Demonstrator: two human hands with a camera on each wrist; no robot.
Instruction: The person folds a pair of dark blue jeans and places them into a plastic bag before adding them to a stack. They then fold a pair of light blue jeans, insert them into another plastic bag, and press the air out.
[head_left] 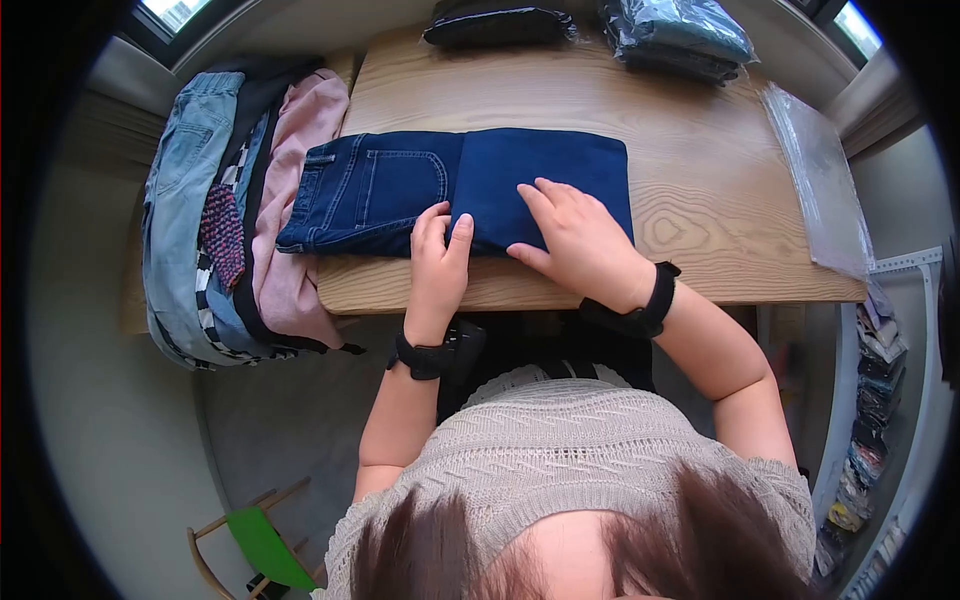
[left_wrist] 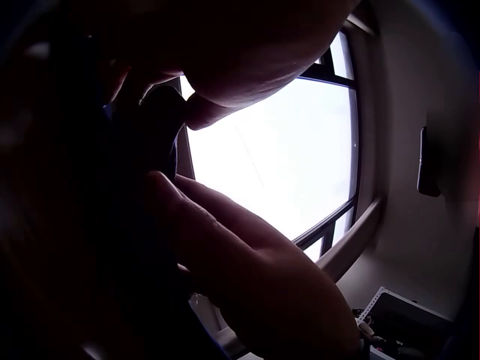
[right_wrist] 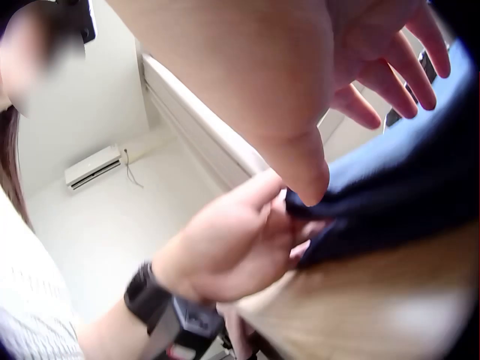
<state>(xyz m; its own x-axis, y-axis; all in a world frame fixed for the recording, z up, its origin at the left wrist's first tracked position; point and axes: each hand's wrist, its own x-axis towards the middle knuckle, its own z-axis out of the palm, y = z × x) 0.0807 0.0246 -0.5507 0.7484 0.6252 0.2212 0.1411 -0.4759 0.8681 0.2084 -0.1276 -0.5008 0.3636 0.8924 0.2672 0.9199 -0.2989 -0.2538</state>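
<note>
A pair of dark blue jeans (head_left: 390, 185) lies folded near the front edge of the table, its waistband to the left and a stitched back pocket facing up. The leg part is folded over on the right half. My left hand (head_left: 440, 262) grips the near edge around the middle, by the end of the folded layer. In the right wrist view its fingertips go in under the denim (right_wrist: 390, 172). My right hand (head_left: 585, 235) is spread over the folded part, fingers fairly straight and thumb toward the near edge. The left wrist view is mostly dark.
Several garments, among them light jeans (head_left: 185, 180) and a pink piece (head_left: 290, 200), hang over the table's left end. Packed clothes in plastic (head_left: 680, 35) and a dark package (head_left: 495, 25) sit at the back. Clear plastic bags (head_left: 820, 185) lie along the right edge.
</note>
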